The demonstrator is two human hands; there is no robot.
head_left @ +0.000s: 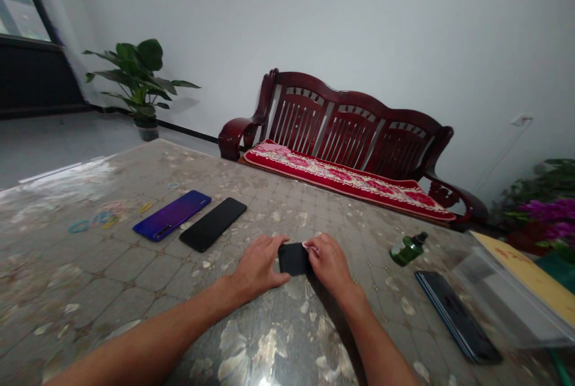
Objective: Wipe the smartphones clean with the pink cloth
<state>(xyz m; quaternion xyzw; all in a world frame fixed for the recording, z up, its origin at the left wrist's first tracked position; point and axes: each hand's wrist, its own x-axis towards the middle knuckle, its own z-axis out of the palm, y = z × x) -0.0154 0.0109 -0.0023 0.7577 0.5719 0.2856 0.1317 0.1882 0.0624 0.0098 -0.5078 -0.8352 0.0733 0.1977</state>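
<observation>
A black phone (293, 259) lies sideways between my hands, just above or on the table; I cannot tell if it touches. My left hand (258, 266) grips its left end, thumb below and fingers above. At the upper right corner, my right hand (330, 263) is closed on a small white wipe (309, 246), pressed against the phone. The right hand's fingers hide part of the wipe and the phone's right end. Left of my hands lie another black phone (213, 224) and a blue-purple phone (173, 214), side by side.
A green spray bottle (408, 248) lies tilted on the patterned table (153, 308). Near it are a dark phone (458, 317) and a clear plastic box (498, 299) bearing yellow paper (523, 266). Coloured hair ties (102, 217) lie left. A wooden bench (350, 128) stands behind.
</observation>
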